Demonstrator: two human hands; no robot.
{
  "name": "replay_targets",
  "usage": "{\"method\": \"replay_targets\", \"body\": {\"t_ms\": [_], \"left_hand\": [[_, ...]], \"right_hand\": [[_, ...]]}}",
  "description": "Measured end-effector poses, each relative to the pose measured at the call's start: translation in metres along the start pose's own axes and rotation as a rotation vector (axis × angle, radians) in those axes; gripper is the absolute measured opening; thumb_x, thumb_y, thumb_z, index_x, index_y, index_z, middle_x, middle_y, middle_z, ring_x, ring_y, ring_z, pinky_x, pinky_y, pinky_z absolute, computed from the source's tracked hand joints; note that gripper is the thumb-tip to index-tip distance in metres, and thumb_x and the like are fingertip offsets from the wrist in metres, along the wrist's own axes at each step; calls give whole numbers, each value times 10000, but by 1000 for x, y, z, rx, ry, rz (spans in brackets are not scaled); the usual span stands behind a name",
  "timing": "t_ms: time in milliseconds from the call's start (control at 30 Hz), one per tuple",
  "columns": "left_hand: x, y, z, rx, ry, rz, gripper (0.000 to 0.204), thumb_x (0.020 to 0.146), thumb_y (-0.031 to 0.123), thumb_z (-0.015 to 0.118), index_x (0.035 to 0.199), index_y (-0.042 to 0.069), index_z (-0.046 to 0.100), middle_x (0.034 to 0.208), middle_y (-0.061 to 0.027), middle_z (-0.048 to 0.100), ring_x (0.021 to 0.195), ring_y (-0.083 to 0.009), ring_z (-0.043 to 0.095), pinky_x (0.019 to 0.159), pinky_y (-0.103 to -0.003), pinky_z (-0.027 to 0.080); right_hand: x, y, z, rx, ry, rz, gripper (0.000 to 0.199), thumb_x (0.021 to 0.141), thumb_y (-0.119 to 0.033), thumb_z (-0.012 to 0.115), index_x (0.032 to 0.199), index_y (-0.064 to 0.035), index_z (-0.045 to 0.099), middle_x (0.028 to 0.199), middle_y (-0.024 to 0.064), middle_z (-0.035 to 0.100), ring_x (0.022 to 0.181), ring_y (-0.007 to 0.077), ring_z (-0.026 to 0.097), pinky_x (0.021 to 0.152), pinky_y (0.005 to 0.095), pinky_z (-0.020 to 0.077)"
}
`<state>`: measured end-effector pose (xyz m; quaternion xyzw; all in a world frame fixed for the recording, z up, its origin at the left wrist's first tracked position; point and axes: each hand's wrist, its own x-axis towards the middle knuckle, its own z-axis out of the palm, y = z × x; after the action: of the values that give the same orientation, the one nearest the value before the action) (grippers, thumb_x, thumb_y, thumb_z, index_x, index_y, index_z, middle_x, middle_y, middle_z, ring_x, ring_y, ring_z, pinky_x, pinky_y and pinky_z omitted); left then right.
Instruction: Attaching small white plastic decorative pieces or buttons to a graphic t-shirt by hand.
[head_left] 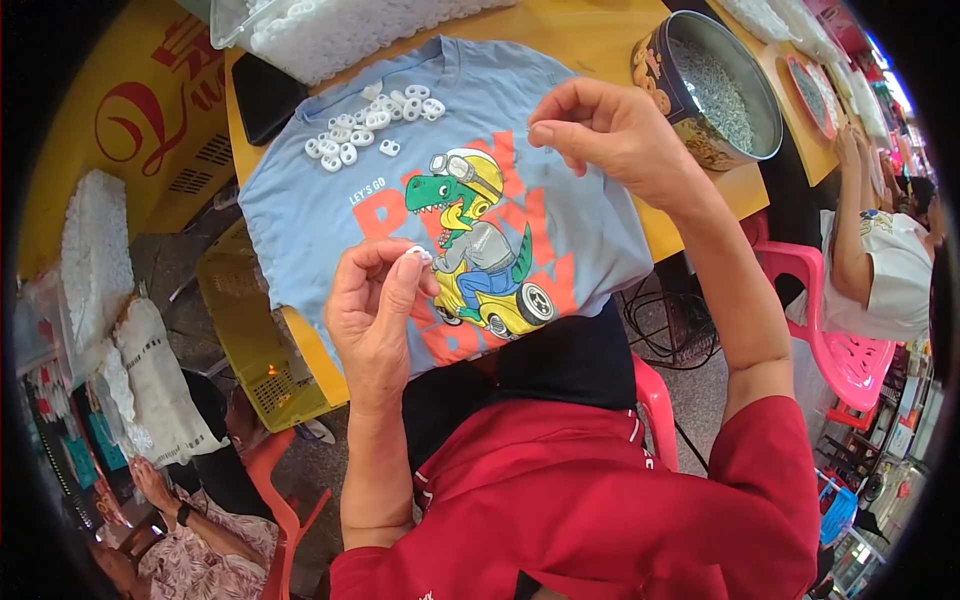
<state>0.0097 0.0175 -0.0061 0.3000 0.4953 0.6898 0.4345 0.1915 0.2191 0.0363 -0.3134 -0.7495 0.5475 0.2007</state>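
My left hand [375, 315] is closed, pinching a small white plastic piece [420, 254] between thumb and fingertips above the printed front of a light blue T-shirt [300, 230]. Higher up and to the right, my right hand [625, 140] has thumb and forefinger pressed together over the shirt's edge. Whatever is in that pinch is too small to make out. Several loose white oval plastic pieces with two holes [377, 120] lie in a cluster near the shirt's collar. Just beyond my right hand, a round tin [672, 95] holds many small silvery metal parts.
A clear container [228, 22] heaped with white pieces stands at the far edge of the yellow table [575, 35]. A dark flat object [268, 95] lies left of the collar. Pink chair [845, 350] and co-workers sit right; another person is lower left, near a yellow crate [285, 395].
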Motion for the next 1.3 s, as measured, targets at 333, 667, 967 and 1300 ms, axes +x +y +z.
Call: {"method": "replay_targets", "body": {"t_ms": [333,667,967,1300], "left_hand": [[-1,0,1,-6,11,-6,114,931,42,586,1031,-8,562,904,-57,605,746,-115,576,690,-245,469],[-2,1,3,-30,40,-18,120,934,51,586,1032,-15,560,923,-84,638,751,-116,589,703,-246,483],[-9,12,12,-43,20,36,135,939,58,581,1048,-16,551,926,-75,634,751,-101,580,702,-239,483],[-17,19,19,-96,-40,51,124,939,54,579,1035,-20,552,904,-68,624,719,-88,564,666,-214,466]], "right_hand": [[-15,-16,9,630,-40,251,283,884,-129,663,1119,24,617,910,79,651,619,58,550,580,229,489],[-23,-21,26,681,-114,224,238,888,-120,651,1079,17,623,852,41,622,632,66,546,588,240,482],[-37,-26,87,421,-64,-72,253,907,-85,618,1138,7,573,895,8,573,777,51,544,639,202,446],[-50,-38,95,561,-82,31,305,906,-97,621,1177,14,538,982,44,594,800,77,552,652,223,462]]}}
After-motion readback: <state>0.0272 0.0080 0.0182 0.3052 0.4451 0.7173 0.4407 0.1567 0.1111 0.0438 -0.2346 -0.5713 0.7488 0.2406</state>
